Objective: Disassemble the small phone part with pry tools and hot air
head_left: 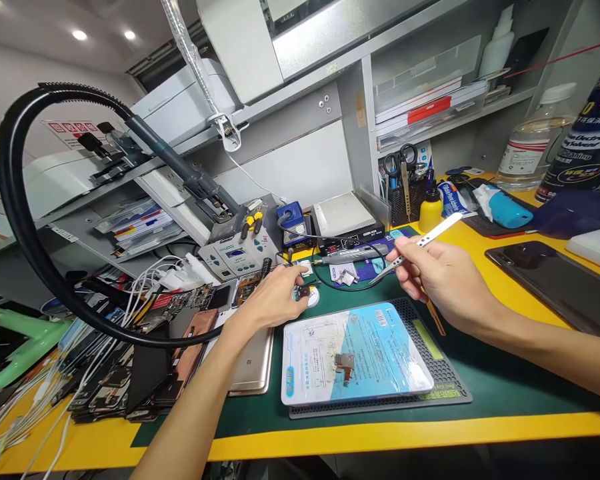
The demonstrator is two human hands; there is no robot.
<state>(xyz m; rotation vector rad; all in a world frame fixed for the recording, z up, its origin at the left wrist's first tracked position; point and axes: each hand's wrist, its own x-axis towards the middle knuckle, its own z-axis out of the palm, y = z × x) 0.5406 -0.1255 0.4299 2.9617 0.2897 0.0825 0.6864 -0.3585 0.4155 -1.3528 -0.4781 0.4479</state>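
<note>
My right hand (435, 270) is closed around white tweezers (430, 237) with holes along the arms, their tips pointing down and left. A thin orange-brown strip (436, 319) hangs below those fingers; what it is I cannot make out. My left hand (273, 297) reaches forward with thumb and index finger apart, at a small round white container (313, 297) with a dark piece by it. Whether it touches them is unclear. Between my forearms, a small metal-and-brown flex-cable part (345, 365) lies on a blue-and-white packaged box (400, 353).
Stacked phone parts (150, 360) and a gold phone back (254, 357) lie left. A thick black hose (10, 200) loops over them from the hot-air station (240, 250). A soldering iron (355, 253) lies behind. A black phone (555, 280) and bottles (525, 157) stand right.
</note>
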